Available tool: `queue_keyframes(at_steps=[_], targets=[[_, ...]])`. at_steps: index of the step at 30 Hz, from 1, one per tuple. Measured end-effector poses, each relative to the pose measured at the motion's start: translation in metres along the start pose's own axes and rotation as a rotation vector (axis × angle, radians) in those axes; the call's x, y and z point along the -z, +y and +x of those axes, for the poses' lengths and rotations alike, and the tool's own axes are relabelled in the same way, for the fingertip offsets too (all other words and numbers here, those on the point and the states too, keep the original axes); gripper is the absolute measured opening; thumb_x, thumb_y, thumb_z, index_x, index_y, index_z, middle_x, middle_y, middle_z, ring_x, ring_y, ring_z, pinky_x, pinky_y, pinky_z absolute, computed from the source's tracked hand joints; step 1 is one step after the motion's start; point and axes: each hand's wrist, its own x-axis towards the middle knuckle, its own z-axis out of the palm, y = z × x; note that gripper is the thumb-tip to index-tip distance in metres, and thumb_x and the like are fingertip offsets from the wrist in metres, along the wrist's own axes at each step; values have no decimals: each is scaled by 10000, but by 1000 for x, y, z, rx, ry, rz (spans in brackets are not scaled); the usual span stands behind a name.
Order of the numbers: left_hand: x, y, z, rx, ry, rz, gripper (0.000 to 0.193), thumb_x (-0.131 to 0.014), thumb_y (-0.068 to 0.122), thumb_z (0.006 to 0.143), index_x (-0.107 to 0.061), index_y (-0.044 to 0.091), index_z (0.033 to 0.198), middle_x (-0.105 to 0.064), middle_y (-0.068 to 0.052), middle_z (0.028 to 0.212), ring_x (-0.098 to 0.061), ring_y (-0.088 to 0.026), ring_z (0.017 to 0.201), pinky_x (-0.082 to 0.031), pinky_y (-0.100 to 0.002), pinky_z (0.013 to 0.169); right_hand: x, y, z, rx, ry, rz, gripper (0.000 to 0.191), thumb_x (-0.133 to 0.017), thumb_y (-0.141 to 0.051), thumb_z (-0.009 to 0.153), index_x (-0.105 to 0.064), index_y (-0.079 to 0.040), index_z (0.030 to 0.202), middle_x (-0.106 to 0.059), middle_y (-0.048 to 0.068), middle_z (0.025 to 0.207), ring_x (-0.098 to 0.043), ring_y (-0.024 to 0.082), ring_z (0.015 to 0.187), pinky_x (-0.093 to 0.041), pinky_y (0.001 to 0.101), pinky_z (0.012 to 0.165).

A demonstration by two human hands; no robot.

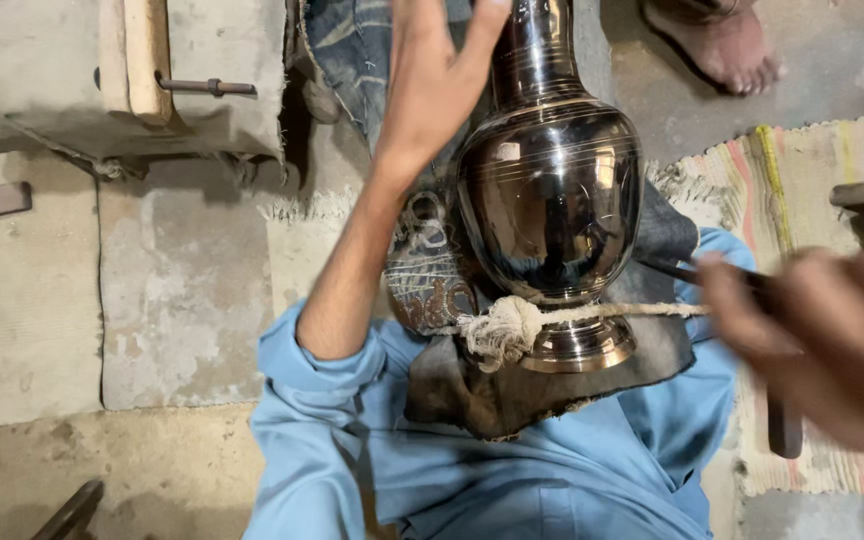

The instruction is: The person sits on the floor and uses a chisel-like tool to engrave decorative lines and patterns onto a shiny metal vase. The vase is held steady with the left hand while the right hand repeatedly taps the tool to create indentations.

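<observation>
- Steadying the polished metal vase (550,190), the left hand (432,85) is resting open against its neck.
- Blurred right hand (832,340) is gripping a dark tool (784,425), closed.
- Knotted rope (512,328) is binding the vase's foot in place.

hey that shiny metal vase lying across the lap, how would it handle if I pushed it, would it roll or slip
The metal vase looks round-bellied and lies on its side, so it would probably roll. Its polished surface likely feels slippery. The knotted rope at its narrow foot and the left hand by its neck may steady it.
</observation>
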Motion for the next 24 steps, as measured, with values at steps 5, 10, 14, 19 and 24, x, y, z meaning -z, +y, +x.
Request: queue_keyframes(at_steps=[5,10,14,19,24], targets=[[4,-1,-18,400,-158,-857,924,-728,417,976,-104,81,1569,-377,-153,1475,-614,-315,1301,-609,-488,1051,-118,-7,-90,-659,-211,609,538,-729,-227,795,-630,9,1268,-690,139,703,-637,181,504,-476,275,431],[1,-13,-16,689,-475,-1387,603,-828,331,969,-577,-61,1351,-663,-197,1272,-692,-271,1163,-618,-416,1075,-193,-38,-163,-1009,-330,881,596,-806,-230,737,-651,15,1257,-668,80,686,-639,149,523,-511,253,471],[-3,-8,-13,737,-401,-1399,539,-858,381,917,-646,-30,1194,-710,-136,1096,-711,-195,994,-608,-349,972,-181,-38,-177,-982,-187,1008,644,-868,-233,691,-668,20,1249,-650,33,672,-640,124,538,-539,236,503],[6,15,-4,640,-271,-852,527,-837,442,852,-668,2,1086,-757,-80,944,-759,-157,823,-650,-303,787,-127,-11,-123,-846,-149,1089,575,-883,-230,710,-730,-24,1225,-651,-18,660,-642,104,512,-546,236,487],[7,23,4,481,-276,-630,541,-797,526,872,-708,4,981,-733,-76,844,-760,-158,735,-646,-285,739,-78,-3,-82,-743,-21,1015,504,-868,-280,732,-755,-60,1171,-621,49,729,-611,149,606,-515,264,507]])
